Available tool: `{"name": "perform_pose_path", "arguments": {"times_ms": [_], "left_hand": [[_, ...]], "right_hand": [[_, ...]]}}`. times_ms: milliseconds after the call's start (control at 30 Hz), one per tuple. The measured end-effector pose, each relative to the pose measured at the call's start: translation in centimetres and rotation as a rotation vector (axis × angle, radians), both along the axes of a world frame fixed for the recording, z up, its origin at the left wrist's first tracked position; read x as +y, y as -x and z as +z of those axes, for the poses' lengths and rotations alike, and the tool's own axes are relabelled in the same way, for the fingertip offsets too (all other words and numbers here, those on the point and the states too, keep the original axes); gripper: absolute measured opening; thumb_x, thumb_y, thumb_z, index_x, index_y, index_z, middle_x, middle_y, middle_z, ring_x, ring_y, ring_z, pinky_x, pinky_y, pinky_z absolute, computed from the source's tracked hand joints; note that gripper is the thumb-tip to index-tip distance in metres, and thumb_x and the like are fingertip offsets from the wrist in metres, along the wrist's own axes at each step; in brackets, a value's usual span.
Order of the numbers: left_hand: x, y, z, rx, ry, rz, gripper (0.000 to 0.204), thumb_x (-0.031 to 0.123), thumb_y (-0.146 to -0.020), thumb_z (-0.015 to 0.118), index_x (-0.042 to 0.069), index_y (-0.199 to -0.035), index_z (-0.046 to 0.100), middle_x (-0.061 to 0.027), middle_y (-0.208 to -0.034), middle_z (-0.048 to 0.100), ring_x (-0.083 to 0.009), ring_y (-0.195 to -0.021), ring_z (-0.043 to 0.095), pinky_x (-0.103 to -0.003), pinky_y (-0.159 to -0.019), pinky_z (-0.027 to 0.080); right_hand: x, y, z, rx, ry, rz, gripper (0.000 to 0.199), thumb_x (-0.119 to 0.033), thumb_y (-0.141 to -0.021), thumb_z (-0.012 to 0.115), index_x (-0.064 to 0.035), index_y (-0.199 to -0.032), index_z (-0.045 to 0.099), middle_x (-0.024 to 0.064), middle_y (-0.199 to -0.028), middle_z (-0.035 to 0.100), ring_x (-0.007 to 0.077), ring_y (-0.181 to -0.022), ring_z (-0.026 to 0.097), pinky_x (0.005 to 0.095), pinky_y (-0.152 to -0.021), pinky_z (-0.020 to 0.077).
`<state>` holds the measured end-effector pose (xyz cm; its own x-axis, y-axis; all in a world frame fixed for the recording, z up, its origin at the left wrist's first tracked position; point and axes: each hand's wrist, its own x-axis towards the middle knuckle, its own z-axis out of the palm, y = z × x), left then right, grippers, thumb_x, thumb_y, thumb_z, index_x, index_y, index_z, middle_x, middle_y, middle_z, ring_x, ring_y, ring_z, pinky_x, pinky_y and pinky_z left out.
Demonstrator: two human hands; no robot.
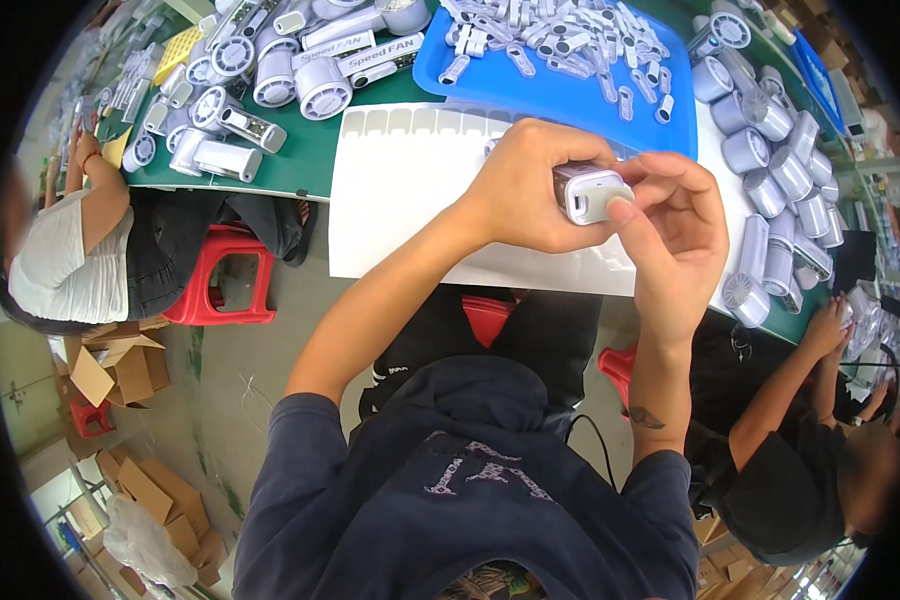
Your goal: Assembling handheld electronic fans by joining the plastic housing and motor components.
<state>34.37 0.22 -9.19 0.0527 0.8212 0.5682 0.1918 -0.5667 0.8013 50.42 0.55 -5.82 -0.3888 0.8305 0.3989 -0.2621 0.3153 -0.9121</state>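
My left hand (530,190) is wrapped around a pale grey handheld fan (590,195), its flat end with a small dark slot turned toward me. Most of the fan's body is hidden in that palm. The thumb of my right hand (675,220) presses on the flat end, and its index finger bends over beside the upper edge. The other right fingers are curled and hold nothing I can see. Beneath both hands lies a white sheet (400,210) with a row of grey rounded tabs along its far side.
A blue tray (570,110) of small grey oval parts stands beyond the sheet. Grey fans (320,85) crowd the green table (300,178) at left; cylindrical grey housings (770,150) pile up at right. Co-workers sit on both sides. A red stool (225,275) and cardboard boxes (120,370) stand at left.
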Motion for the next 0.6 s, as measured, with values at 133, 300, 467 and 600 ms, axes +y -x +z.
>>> {"name": "perform_pose_path", "arguments": {"times_ms": [133,300,467,600], "left_hand": [[0.12,0.0,-0.13,-0.006,-0.032,0.002,0.029,0.02,-0.059,0.079,0.002,-0.076,0.066,-0.0103,-0.067,0.064,-0.0216,-0.057,0.061,-0.028,-0.054,0.047],[0.09,0.11,-0.09,0.005,-0.037,-0.004,0.028,0.02,-0.059,0.078,0.002,-0.076,0.066,-0.01,-0.066,0.063,-0.0211,-0.056,0.061,-0.028,-0.054,0.047],[-0.06,0.11,-0.08,-0.009,-0.022,-0.007,0.027,0.02,-0.059,0.078,0.003,-0.076,0.066,-0.0096,-0.066,0.063,-0.021,-0.056,0.06,-0.027,-0.053,0.046],[-0.1,-0.02,-0.06,-0.014,-0.015,-0.015,0.027,0.019,-0.059,0.077,0.002,-0.076,0.066,-0.0092,-0.066,0.063,-0.0209,-0.056,0.059,-0.027,-0.054,0.046]], "right_hand": [[-0.04,0.02,0.05,0.002,0.011,0.001,0.037,0.008,-0.078,0.069,0.0026,-0.113,0.055,0.0063,-0.087,0.062,0.011,-0.088,0.057,0.0288,-0.09,0.0422],[-0.22,0.16,-0.02,-0.007,-0.024,-0.025,0.038,0.008,-0.077,0.069,0.0025,-0.112,0.056,0.0067,-0.089,0.063,0.0106,-0.087,0.057,0.0285,-0.09,0.0428],[-0.41,0.27,0.09,-0.036,-0.045,-0.047,0.038,0.008,-0.076,0.069,0.0026,-0.111,0.056,0.0075,-0.093,0.063,0.0099,-0.085,0.057,0.0285,-0.09,0.0432],[-0.41,0.2,0.02,-0.046,-0.073,-0.069,0.037,0.009,-0.076,0.069,0.0032,-0.11,0.056,0.0086,-0.097,0.063,0.0094,-0.083,0.058,0.0279,-0.088,0.0442]]}}
